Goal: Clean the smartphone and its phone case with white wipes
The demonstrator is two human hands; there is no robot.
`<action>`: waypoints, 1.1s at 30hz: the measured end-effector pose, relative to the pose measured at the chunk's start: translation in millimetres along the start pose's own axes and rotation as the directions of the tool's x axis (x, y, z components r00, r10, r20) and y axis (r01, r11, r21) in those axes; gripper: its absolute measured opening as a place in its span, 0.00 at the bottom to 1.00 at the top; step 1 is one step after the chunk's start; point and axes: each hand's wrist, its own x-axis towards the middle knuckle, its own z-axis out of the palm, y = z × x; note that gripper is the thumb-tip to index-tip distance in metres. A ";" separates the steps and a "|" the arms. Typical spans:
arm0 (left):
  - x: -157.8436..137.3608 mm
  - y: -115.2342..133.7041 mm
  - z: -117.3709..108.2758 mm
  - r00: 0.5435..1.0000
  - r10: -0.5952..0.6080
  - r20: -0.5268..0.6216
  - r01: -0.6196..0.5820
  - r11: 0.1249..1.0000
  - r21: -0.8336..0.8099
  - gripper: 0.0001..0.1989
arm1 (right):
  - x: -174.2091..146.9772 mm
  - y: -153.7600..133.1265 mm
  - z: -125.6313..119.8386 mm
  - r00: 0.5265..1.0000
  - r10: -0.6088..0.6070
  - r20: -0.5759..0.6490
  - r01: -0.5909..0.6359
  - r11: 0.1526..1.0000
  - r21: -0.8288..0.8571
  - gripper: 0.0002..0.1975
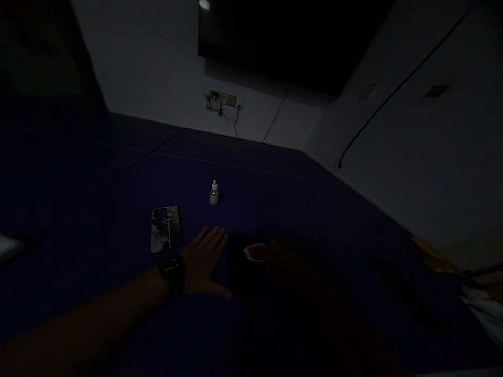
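My left hand (203, 264) lies flat with fingers spread on the dark blue table, wearing a black watch on the wrist. Its fingertips and thumb reach the left edge of a dark flat rectangular object (238, 269), whose kind is too dark to make out. Over that object, my right hand (281, 260) presses a small white piece of cloth or tissue (254, 253) under its fingers. Much of the right hand is lost in shadow. Beyond the left hand stand a small white-capped dropper bottle (214, 195) and, lying flat, a patterned phone case (165, 230).
The room is very dim. A large dark screen (275, 42) hangs on the wall above sockets with cables (226, 100). A long dark object (406, 293) lies at right, near white and yellowish items (436, 256). A bright-edged device (10, 247) sits at far left.
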 end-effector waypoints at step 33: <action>-0.2 -0.2 2.2 1.000 -0.003 -0.019 0.003 1.000 -0.004 0.62 | 2.7 -10.6 -0.5 0.995 -0.076 0.067 0.076 0.997 0.004 0.28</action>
